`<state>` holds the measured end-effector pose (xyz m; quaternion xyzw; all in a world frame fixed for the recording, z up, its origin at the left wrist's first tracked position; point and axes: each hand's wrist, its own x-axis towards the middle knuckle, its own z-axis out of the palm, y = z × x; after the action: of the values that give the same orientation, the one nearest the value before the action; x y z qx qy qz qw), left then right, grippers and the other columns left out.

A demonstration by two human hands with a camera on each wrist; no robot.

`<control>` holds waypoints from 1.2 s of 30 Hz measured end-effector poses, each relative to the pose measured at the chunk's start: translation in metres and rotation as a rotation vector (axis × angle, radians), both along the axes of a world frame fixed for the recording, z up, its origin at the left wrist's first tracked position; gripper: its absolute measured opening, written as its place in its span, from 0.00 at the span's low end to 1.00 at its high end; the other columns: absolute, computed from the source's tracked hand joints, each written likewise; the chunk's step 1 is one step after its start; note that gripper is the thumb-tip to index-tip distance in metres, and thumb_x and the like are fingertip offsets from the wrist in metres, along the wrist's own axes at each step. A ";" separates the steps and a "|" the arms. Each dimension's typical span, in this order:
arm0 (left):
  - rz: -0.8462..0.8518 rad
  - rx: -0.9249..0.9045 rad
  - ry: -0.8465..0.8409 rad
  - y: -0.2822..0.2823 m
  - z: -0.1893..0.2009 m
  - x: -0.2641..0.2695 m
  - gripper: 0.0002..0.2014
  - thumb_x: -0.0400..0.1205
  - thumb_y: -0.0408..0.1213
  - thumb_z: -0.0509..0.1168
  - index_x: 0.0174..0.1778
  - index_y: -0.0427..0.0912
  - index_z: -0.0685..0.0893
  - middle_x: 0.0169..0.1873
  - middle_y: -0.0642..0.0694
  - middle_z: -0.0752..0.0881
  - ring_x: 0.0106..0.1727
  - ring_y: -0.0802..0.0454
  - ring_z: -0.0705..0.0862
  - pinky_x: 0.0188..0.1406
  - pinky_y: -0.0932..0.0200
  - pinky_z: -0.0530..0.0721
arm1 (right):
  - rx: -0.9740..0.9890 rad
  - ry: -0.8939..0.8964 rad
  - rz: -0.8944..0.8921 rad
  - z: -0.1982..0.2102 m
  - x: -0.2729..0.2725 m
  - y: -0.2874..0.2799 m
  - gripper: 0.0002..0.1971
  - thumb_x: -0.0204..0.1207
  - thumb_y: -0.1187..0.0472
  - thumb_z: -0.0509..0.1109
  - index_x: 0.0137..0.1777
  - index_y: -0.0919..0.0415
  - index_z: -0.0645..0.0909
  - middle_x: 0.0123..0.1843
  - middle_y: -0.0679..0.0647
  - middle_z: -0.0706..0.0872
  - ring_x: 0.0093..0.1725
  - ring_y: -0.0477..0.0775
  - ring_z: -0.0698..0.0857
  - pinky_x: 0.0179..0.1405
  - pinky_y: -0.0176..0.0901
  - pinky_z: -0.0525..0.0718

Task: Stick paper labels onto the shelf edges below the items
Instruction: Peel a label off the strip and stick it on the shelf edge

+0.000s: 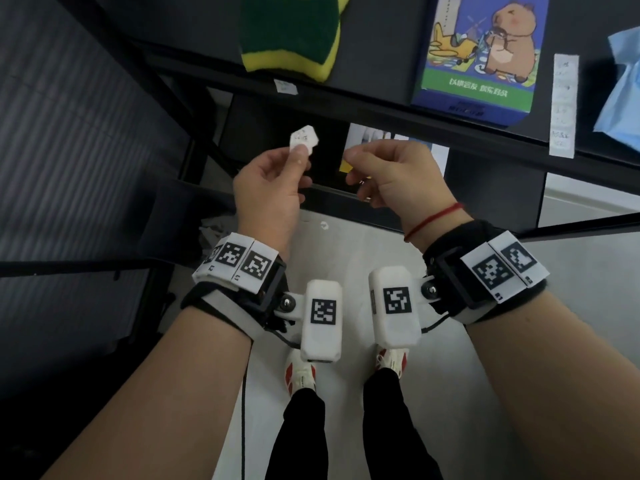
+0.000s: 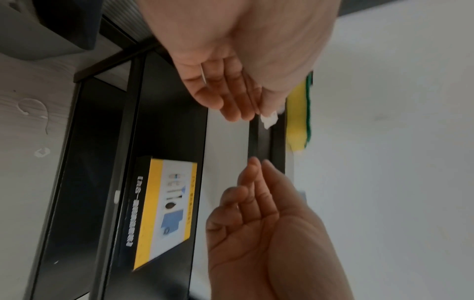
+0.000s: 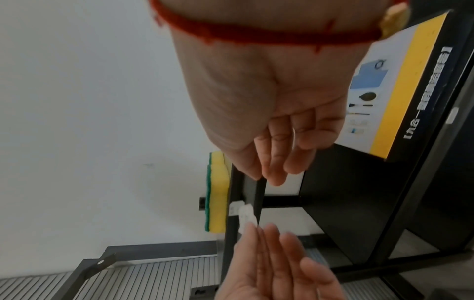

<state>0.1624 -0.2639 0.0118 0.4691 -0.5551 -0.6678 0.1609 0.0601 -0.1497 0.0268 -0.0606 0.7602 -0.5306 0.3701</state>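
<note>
My left hand (image 1: 298, 158) pinches a small white paper label (image 1: 304, 137) between thumb and forefinger, held up in front of the black shelf unit. The same label (image 3: 247, 218) shows in the right wrist view just off the upper shelf edge (image 1: 363, 109). One label (image 1: 286, 86) is stuck on that edge below the green and yellow sponge (image 1: 291, 32). My right hand (image 1: 356, 173) hovers a little to the right with its fingers loosely curled and holds nothing. A long strip of labels (image 1: 563, 105) lies on the upper shelf beside the capybara box (image 1: 481, 53).
A yellow and black box (image 2: 166, 213) stands on the lower shelf behind my hands, with a small white tag (image 2: 116, 196) on the edge below it. A blue item (image 1: 623, 88) lies at the far right. A paper scrap (image 1: 323, 226) lies on the floor.
</note>
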 end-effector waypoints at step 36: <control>-0.035 0.120 0.021 -0.055 -0.010 0.037 0.12 0.85 0.51 0.67 0.49 0.46 0.89 0.40 0.49 0.90 0.37 0.56 0.87 0.36 0.60 0.82 | -0.149 -0.094 -0.108 -0.015 0.043 -0.077 0.04 0.81 0.61 0.74 0.47 0.60 0.87 0.33 0.52 0.88 0.24 0.46 0.80 0.25 0.37 0.76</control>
<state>0.1995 -0.3191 0.0019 0.4612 -0.5204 -0.7074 0.1266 0.1028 -0.2266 0.0120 -0.0222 0.7025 -0.6071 0.3707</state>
